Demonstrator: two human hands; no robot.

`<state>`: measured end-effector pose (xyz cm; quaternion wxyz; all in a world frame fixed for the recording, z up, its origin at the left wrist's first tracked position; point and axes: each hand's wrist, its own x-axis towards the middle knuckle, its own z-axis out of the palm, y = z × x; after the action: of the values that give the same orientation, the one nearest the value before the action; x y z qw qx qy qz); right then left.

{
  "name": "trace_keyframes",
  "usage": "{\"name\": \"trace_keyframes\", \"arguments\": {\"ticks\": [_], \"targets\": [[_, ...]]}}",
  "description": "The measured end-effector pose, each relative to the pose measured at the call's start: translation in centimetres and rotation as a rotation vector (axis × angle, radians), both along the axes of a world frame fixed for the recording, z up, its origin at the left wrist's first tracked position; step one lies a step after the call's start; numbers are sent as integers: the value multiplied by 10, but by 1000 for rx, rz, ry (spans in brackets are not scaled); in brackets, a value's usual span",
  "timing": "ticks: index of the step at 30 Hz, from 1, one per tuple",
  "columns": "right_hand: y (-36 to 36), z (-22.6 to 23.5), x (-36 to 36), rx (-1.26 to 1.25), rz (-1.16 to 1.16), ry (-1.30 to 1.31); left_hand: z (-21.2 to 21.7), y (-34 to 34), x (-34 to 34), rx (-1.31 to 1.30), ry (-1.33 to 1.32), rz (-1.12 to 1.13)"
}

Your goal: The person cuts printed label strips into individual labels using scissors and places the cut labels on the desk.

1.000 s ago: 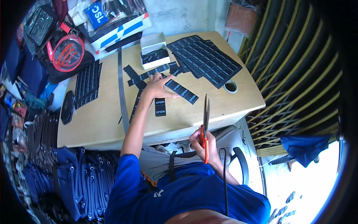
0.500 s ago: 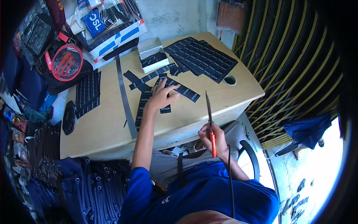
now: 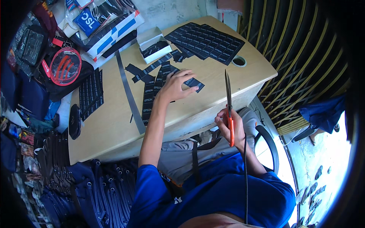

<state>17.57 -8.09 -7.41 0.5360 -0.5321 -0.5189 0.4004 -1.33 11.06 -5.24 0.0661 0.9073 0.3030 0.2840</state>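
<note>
Scissors [image 3: 228,108] with orange handles are gripped in the right hand [image 3: 230,127], blades shut and pointed up past the desk's [image 3: 114,133] near edge, likely kept clear of the work. The left hand [image 3: 175,84] is spread flat on black label strips [image 3: 152,93] mid-desk, pinning them; whether one is pinched can't be told.

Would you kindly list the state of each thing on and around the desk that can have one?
Scissors: blades closed, pointing up, held by the right hand.
Left hand: flat, fingers spread on black label strips.
White box: open, black pieces inside.
Large label sheet: lying flat, uncut.
Metal ruler: lying flat on the desk.
</note>
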Motion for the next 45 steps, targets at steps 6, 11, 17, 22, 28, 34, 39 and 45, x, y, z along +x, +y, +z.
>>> {"name": "trace_keyframes", "arguments": {"ticks": [6, 11, 17, 22, 28, 34, 39, 45], "targets": [[-3, -10, 6, -3, -8, -8, 1, 1, 11, -158, -1, -30], [-8, -23, 4, -56, 14, 84, 5, -3, 18, 154, 19, -65], [-6, -12, 4, 93, -3, 78, 19, -10, 27, 435, -364, -181], [7, 14, 3, 262, -54, 176, 30, -44, 34, 607, -382, -362], [-4, 46, -3, 310, 44, 199, 43, -103, 42, 661, -235, -347], [-8, 43, -14, 481, 130, 159, 38, -144, 28, 510, -227, -193], [-4, 29, -16, 263, 350, 121, 43, -181, 8, 176, -69, 1], [-7, 35, -16, 187, 541, 144, 43, -205, -25, -294, -151, -80]]}}
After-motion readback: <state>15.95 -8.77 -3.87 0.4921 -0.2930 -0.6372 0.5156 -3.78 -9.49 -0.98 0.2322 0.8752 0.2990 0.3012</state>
